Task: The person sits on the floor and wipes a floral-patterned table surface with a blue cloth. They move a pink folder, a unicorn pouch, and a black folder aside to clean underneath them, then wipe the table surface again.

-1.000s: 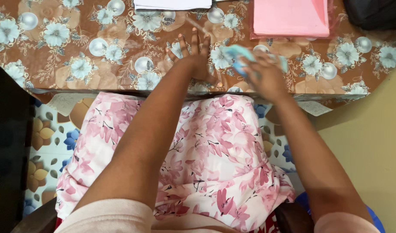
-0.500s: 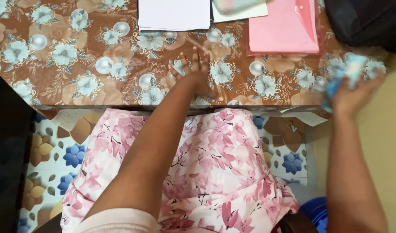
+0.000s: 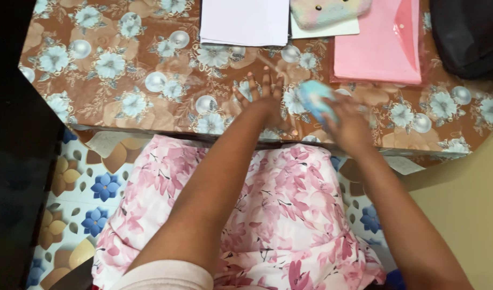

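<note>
We see our left hand (image 3: 265,96) lying flat on the table (image 3: 150,59), with the fingers spread and the palm down, close to the near edge and about in the middle of it. It holds nothing; it only presses on the flowered table cover.

Our right hand (image 3: 346,121) is just beside the left one, also near the near edge. Its fingers are closed around a light blue cloth (image 3: 313,99), which is bunched up in the grasp and touches the table cover. The cloth is blurred, so we cannot tell its exact shape or how much of it is hidden under the hand.

We judge that this cloth is soft and light. It will fold and crumple easily, it is not fragile, and it should not slip from the fingers. The best place to hold it is the bunched middle, with the whole hand over it, as the hand does now.

At the far edge lie a stack of white paper (image 3: 245,21), a pastel pouch (image 3: 327,11) and a pink folder (image 3: 381,43). A black bag (image 3: 466,37) sits at the far right corner.
</note>
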